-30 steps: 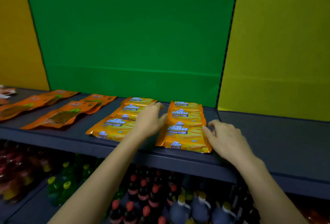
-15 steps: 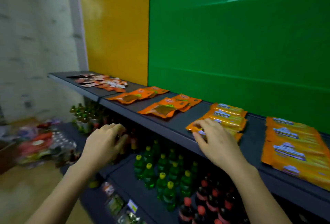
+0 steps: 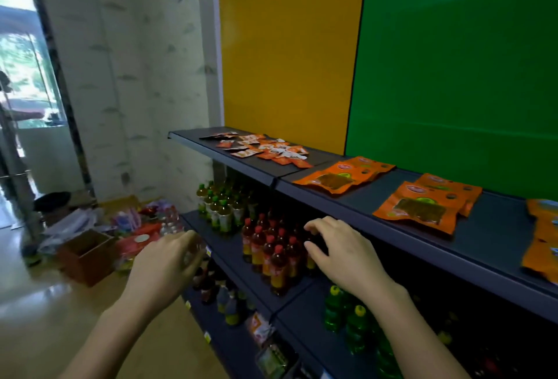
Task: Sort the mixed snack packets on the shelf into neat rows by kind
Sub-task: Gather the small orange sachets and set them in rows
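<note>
My left hand (image 3: 169,261) is left of centre in the frame, palm down, fingers loosely bent and holding nothing. My right hand (image 3: 341,253) is at centre, well apart from the left. Its fingers are also loosely curled and empty, and it hangs just below the front lip of a long dark grey metal shelf (image 3: 498,246). The shelf runs from the middle of the frame down to the lower right.

At the shelf's far left end lies a jumbled heap of small orange-and-white snack sachets (image 3: 265,149). Right of that heap is an overlapping row of flat orange pouches (image 3: 341,178), each with a dark window. Further right is a second row of the same orange pouches (image 3: 422,206). Yellow-orange packets (image 3: 543,236) are partly cut off at the right edge. All the packets lie apart from my hands.

Behind the shelf stand a yellow wall panel (image 3: 290,55) and a green wall panel (image 3: 459,61). Lower shelves hold red-capped amber bottles (image 3: 271,249) behind my right hand and bright green bottles (image 3: 347,318) beneath my right wrist. An open brown cardboard box (image 3: 87,255) sits on the floor at the left.
</note>
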`<state>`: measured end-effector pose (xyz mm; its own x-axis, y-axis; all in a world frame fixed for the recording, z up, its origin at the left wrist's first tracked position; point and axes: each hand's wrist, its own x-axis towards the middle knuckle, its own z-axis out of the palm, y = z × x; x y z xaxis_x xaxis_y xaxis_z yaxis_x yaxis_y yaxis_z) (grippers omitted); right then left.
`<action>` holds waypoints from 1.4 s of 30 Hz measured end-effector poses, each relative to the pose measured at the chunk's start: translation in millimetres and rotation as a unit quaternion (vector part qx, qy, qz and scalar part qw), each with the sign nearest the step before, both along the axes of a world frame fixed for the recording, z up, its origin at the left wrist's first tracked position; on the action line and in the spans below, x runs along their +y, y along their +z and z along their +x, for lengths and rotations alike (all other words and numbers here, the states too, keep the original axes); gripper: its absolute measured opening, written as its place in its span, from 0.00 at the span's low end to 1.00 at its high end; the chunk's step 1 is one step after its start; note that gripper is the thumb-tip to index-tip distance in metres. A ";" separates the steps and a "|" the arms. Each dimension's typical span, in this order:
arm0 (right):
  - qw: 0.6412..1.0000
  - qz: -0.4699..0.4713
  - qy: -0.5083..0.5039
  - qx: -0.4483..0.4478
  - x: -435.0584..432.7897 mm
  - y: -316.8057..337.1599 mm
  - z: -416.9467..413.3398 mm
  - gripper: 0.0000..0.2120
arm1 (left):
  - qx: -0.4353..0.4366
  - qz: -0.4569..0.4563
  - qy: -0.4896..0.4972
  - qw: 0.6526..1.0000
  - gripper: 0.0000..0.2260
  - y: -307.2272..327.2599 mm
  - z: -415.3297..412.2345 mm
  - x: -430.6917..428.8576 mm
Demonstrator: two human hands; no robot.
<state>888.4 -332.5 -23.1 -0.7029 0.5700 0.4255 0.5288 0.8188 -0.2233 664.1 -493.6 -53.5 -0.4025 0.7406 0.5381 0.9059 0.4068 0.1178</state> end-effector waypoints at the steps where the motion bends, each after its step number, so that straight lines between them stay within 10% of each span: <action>1: 1.000 0.000 -0.001 -0.001 2.1 1.3 -13.2 0.16 | 0.004 -0.002 0.002 1.000 0.07 0.5 -12.1 -0.5; 42: 0.977 -0.050 -0.207 0.031 285.3 9.0 -453.2 0.15 | -0.096 0.018 -0.177 0.979 0.10 42.9 -416.4 404.1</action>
